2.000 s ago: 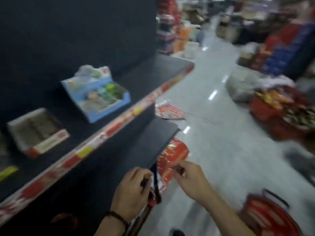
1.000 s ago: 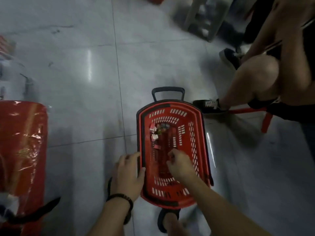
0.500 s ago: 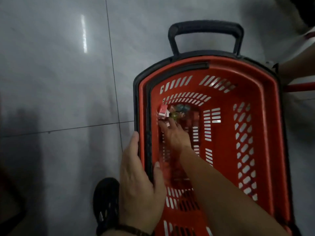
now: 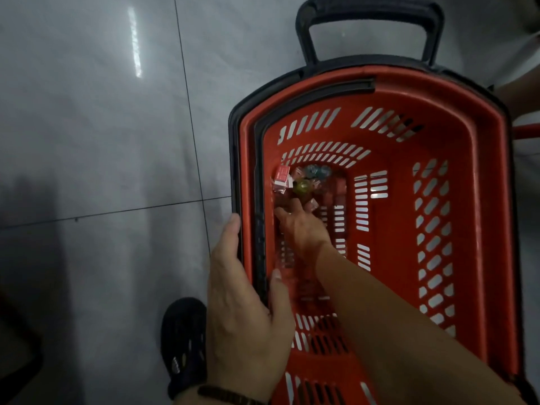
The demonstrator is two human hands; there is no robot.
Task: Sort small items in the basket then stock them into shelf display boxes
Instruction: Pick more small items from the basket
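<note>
Head view: at 7 o'clock, left hand (image 4: 245, 317) clamped on basket (image 4: 493, 200) rim, thumb inside, fingers outside, same as half a second ago. Centre, right hand (image 4: 301, 226) still deep inside, fingertips among items (image 4: 304, 182) at basket floor's 11 o'clock; pinching or not, cannot tell.

basket (image 4: 493, 229): red plastic with slotted walls and a black band round the rim; upright on the grey tiled floor (image 4: 102, 127), right of the scene
pull handle (image 4: 368, 8): black loop at the basket's far end
small items (image 4: 304, 184): loose cluster on the basket bottom, far-left corner
red-and-white packet (image 4: 282, 177): leftmost of the cluster
yellow-green round piece (image 4: 302, 187): just right of the packet
pale wrapped pieces (image 4: 317, 171): far side of the cluster, blurred
</note>
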